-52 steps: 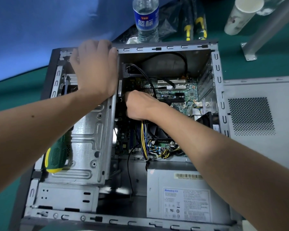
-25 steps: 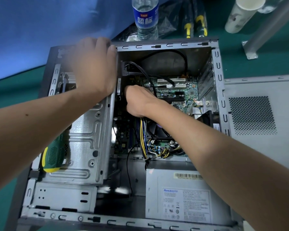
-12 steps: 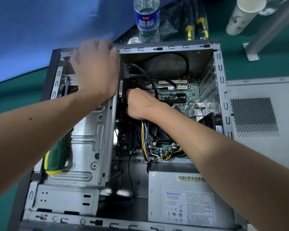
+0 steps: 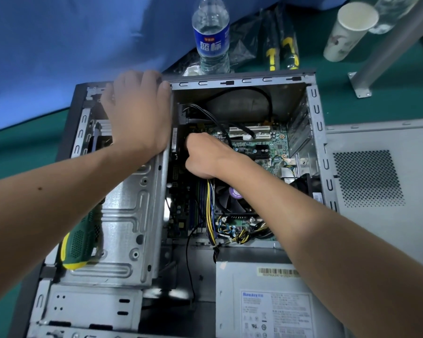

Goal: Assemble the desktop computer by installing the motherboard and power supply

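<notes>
The open computer case lies on its side. Inside it sits the green motherboard with a black CPU fan. The grey power supply is at the near end, and its yellow and black wire bundle runs up into my right hand. My right hand is curled around those wires deep beside the drive cage; its fingertips are hidden. My left hand rests flat with straight fingers on the top of the metal drive cage.
A green and yellow screwdriver lies on the cage's left side. A water bottle, black and yellow tools and a paper cup stand behind the case. The removed side panel lies to the right, near a metal leg.
Both hands stay in nearly the same place. My right hand has shifted only slightly among the cables.
</notes>
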Tool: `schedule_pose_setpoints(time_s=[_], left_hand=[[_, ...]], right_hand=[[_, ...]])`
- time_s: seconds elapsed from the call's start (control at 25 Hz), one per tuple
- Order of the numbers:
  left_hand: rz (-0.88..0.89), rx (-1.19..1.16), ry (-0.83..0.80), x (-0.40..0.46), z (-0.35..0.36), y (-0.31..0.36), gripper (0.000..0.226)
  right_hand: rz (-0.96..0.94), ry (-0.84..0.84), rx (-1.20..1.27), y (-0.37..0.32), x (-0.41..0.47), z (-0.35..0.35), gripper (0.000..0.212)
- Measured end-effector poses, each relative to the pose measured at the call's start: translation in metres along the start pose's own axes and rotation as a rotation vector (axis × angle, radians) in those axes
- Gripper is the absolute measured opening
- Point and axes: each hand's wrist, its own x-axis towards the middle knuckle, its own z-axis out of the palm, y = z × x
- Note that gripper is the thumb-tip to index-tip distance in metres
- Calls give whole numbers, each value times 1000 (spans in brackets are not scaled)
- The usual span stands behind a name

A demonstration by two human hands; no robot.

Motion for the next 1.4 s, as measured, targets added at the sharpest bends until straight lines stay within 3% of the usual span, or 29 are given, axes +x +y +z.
schedule_pose_setpoints(time_s=[1.04,1.12,1.24,1.32,1.4], left_hand=[[5,-17,4,-1,1,0,39],[3,-14,10,-1,1,-1,39],[1,-16,14,-1,1,-1,38],[3,-13,17,-1,2,-1,38],[3,-16,13,-1,2,0,39]], right_hand=[[-39,-18,-9,-3,-4,9,31],[-13,-42,8,-4,-1,7,28],[-19,-74,2,-9,6,5,3],[-18,-90,-18,-12,12,3,22],[-21,-108,-27,-11,16,2,27]])
